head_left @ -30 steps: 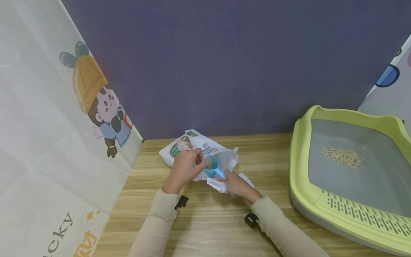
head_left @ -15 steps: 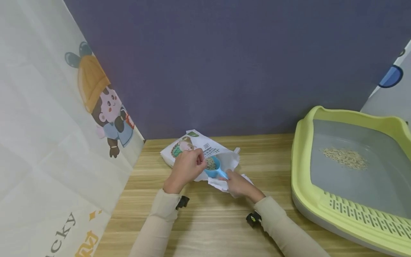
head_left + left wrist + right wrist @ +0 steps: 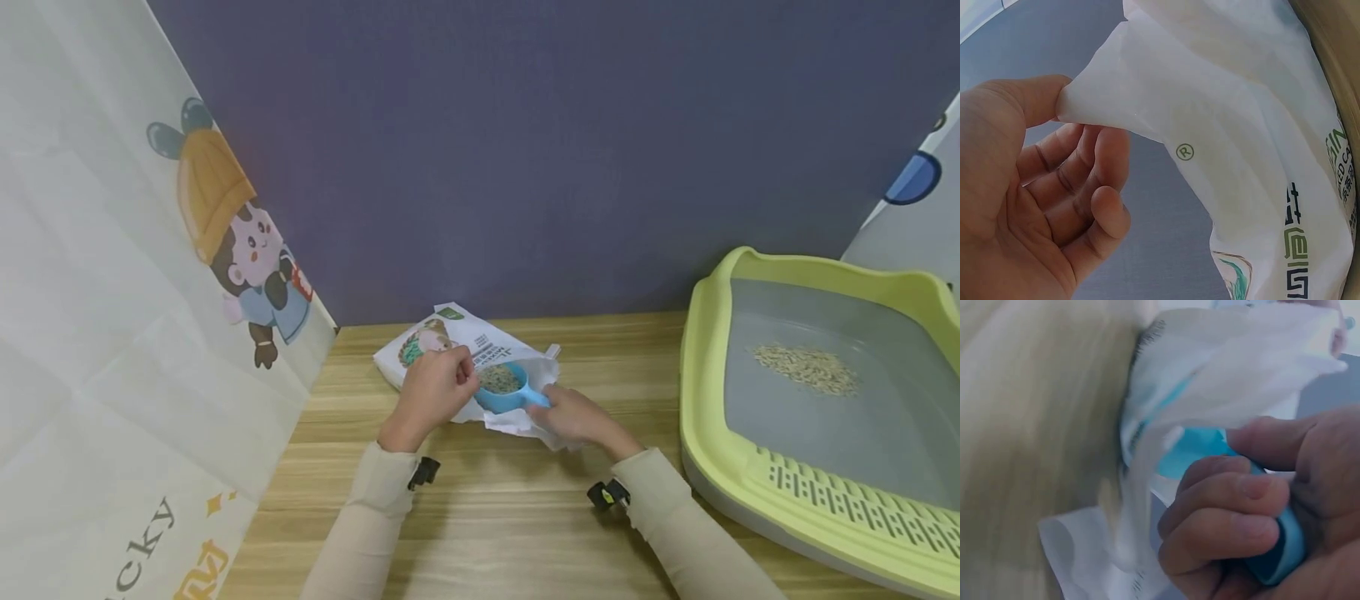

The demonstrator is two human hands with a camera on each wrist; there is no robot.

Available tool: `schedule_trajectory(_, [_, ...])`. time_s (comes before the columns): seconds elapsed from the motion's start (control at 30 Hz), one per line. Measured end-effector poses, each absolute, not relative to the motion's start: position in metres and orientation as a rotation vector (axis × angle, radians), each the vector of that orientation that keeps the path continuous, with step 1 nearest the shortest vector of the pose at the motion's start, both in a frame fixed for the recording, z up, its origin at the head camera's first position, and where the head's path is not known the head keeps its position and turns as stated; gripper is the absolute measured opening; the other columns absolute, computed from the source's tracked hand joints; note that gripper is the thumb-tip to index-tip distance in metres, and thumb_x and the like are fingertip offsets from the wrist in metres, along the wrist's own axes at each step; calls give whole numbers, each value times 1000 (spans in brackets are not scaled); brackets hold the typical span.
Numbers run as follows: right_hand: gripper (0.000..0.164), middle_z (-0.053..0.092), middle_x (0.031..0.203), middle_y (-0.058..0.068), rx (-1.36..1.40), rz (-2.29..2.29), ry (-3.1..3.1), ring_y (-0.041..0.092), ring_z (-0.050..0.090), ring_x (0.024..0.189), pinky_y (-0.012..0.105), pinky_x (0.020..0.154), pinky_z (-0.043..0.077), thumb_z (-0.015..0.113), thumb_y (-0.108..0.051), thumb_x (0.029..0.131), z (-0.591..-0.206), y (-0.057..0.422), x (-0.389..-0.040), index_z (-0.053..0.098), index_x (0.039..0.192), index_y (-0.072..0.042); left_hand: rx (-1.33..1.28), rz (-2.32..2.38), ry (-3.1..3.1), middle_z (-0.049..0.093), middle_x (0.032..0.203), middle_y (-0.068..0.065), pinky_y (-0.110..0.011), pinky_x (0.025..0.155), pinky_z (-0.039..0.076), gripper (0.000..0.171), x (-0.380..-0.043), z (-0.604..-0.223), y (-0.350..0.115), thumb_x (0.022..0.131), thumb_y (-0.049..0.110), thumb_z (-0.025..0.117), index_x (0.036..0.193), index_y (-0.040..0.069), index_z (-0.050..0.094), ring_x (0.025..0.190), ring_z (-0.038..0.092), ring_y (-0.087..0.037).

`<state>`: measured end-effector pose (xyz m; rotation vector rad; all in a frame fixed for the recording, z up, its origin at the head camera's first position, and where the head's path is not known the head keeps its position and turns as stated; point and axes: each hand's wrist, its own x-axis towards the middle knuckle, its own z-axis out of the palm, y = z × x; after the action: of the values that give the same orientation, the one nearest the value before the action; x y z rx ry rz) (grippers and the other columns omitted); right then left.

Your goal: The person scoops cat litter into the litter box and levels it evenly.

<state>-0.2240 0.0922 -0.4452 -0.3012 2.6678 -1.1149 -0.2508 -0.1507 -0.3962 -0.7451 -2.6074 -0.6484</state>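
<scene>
Left hand [image 3: 437,387], near the middle of the head view, pinches the raised edge of a white cat litter bag [image 3: 486,333] between thumb and forefinger, the other fingers loosely bent with nothing in them. Right hand [image 3: 576,415], just right of centre, has its fingers wrapped round the handle of a blue scoop [image 3: 504,403], whose bowl sits in the bag's open mouth and bears greyish litter pellets [image 3: 498,380]. Lying on its side, the bag rests on a wood-grain tabletop [image 3: 480,517] at the centre of the frame, its torn paper crumpled beside the right hand. At the right edge stands a litter box [image 3: 702,400] with a yellow-green rim; a small pale heap of pellets [image 3: 806,369] lies on its grey floor. Upper left, a cartoon figure [image 3: 247,242] decorates the white wall covering [image 3: 82,250].
</scene>
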Motion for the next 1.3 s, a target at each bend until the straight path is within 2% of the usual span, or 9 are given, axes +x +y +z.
schedule_trajectory(0.2, [20,50,76,2,-368,-1015,2706,17,49,69,29,61,41,57,-26,102,-433,103,-224,56,94,-7,-742,-641,-2607,49,54,10,-26,49,37,19,-251,-396,-151,86,11,67,72,20,58,47,42,-6])
schedule_trajectory(0.4, [16,52,78,3,-407,-957,2710,17,49,72,30,64,42,57,-23,102,-424,110,-223,60,98,-7,-737,-639,-2613,51,56,9,-26,49,37,19,-250,-394,-152,87,10,66,72,19,58,48,44,-7])
schedule_trajectory(0.6, [22,51,81,3,-438,-868,2726,19,53,81,37,75,47,56,-25,103,-415,117,-221,63,113,-6,-734,-649,-2613,52,57,8,-26,49,37,18,-248,-393,-151,86,10,66,72,19,58,48,44,-7])
schedule_trajectory(0.67, [22,50,81,3,-453,-848,2733,20,53,83,38,78,46,55,-25,103,-413,120,-220,63,114,-6,-735,-646,-2611,52,57,8,-26,49,37,19,-248,-393,-152,86,10,66,72,19,58,48,44,-7])
schedule_trajectory(0.9, [14,46,76,1,-458,-882,2697,18,49,74,32,67,41,58,-23,101,-405,128,-217,57,96,-10,-742,-626,-2597,52,57,8,-26,49,37,19,-250,-394,-151,87,10,67,72,19,58,49,44,-7])
schedule_trajectory(1.3, [14,49,75,0,-502,-830,2714,17,47,69,31,63,41,61,-22,99,-392,143,-208,55,91,-12,-735,-634,-2589,51,56,9,-25,48,37,18,-251,-396,-151,85,9,66,72,19,59,48,44,-6])
